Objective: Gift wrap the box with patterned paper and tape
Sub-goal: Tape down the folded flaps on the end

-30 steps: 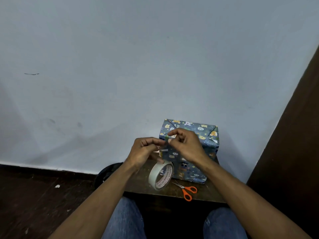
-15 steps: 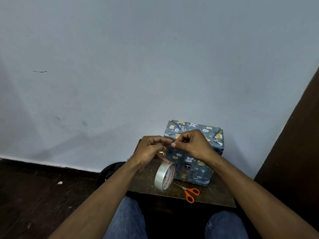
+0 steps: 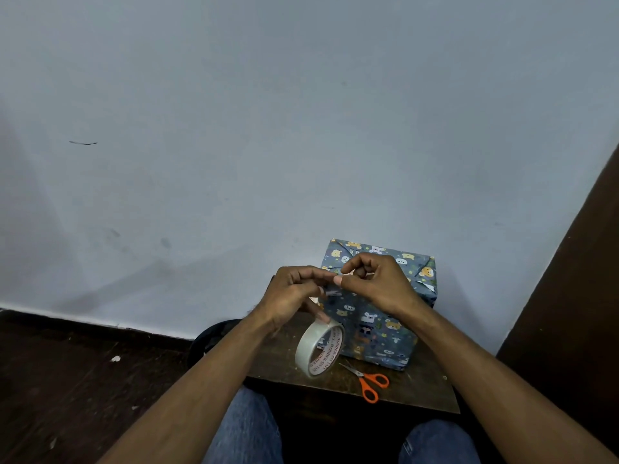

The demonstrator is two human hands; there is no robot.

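In the head view, the wrapped box [image 3: 375, 316] sits on the small table [image 3: 418, 390], just beyond both hands. The left hand [image 3: 291, 296] holds the tape roll [image 3: 320, 349] on a curled finger; the right hand [image 3: 378, 283] pinches the tape strip [image 3: 331, 289]. Orange scissors [image 3: 368, 383] lie nearer.

Dark round object [image 3: 214, 336] (perhaps a bin) against pale wall [image 3: 301, 128].

"WONDER 555 TAPE" inside the tape roll [image 3: 319, 350]
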